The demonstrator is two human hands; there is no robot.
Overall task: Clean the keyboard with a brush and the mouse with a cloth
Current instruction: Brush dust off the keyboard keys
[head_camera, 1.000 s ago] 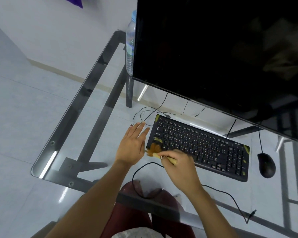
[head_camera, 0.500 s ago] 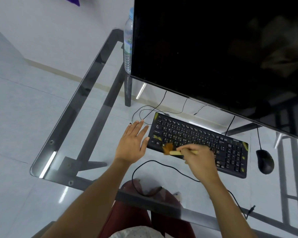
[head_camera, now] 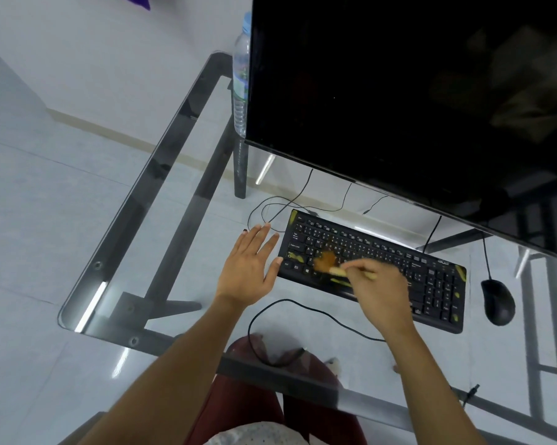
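I look down from a head camera at a glass surface [head_camera: 174, 175] on a dark metal frame, and I place everything by the black keyboard [head_camera: 376, 271], which lies on the glass near the middle of my view. Behind the keyboard and above it a large dark monitor [head_camera: 415, 91] fills the upper right. Behind the keyboard's left end, at the monitor's left edge, a clear water bottle [head_camera: 240, 78] stands upright. My left hand [head_camera: 249, 271] lies flat on the glass just beside the keyboard's left end, fingers straight and spread, the thumb touching the keyboard's edge. My right hand [head_camera: 380, 290] hovers over the keyboard's front middle, fingers curled and pinching the pale handle of a small brush [head_camera: 331, 263]; its brown bristles are blurred and rest on the keys of the left half. A black mouse [head_camera: 497, 301] sits on the glass just right of the keyboard. A thin black cable [head_camera: 306, 311] loops on the glass in front of the keyboard.
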